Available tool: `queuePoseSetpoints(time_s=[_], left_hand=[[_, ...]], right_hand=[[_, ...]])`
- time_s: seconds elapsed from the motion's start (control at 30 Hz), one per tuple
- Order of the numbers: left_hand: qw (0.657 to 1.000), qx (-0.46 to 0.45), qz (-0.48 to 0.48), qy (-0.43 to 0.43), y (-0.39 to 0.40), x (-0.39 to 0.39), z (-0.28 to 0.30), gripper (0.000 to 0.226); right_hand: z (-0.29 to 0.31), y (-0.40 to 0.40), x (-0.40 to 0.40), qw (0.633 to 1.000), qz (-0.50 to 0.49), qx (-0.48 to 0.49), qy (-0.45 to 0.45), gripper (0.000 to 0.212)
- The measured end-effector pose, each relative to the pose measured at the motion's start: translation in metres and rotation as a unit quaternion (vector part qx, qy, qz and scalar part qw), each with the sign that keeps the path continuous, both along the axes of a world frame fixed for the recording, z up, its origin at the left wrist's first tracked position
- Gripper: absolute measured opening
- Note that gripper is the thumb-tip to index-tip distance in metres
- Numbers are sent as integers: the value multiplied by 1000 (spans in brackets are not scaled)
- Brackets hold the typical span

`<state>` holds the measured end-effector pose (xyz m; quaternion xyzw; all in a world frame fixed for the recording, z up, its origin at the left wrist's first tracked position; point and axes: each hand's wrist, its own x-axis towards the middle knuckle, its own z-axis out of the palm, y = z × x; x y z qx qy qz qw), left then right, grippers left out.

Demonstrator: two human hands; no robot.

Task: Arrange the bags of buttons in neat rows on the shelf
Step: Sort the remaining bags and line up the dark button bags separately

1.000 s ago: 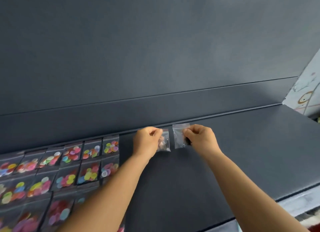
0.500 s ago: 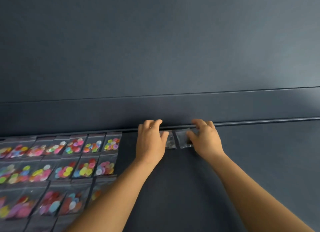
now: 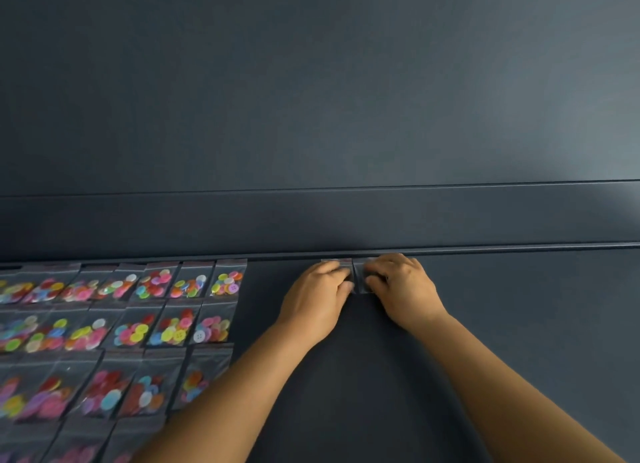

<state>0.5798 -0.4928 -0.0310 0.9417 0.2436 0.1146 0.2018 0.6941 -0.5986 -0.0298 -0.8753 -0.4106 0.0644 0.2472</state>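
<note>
Rows of button bags (image 3: 187, 284) fill the shelf's (image 3: 519, 324) left; left hand (image 3: 317, 301) and right hand (image 3: 403, 289) press two more bags (image 3: 360, 275) down, fingers curled.

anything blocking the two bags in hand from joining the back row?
Nothing visible. Left hand and right hand press two small bags against the shelf's back edge. Only bare shelf lies between them and the back row's last bag.
</note>
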Motion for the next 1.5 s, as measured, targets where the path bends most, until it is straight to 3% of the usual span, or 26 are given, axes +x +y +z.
queuePoseSetpoints(time_s=[0.37,0.6,0.87,1.5], left_hand=[[1000,18,14,18,-7,2,6,44],[995,64,47,55,-10,-40,25,54],[988,69,133,40,1,-155,43,56],[953,51,294,52,46,-487,31,59]], right_hand=[[3,0,-6,999,-4,-38,-33,27],[20,-2,-42,997,30,-32,-57,41],[38,18,-128,989,124,-44,-71,58],[35,119,-440,951,303,-40,-47,62]])
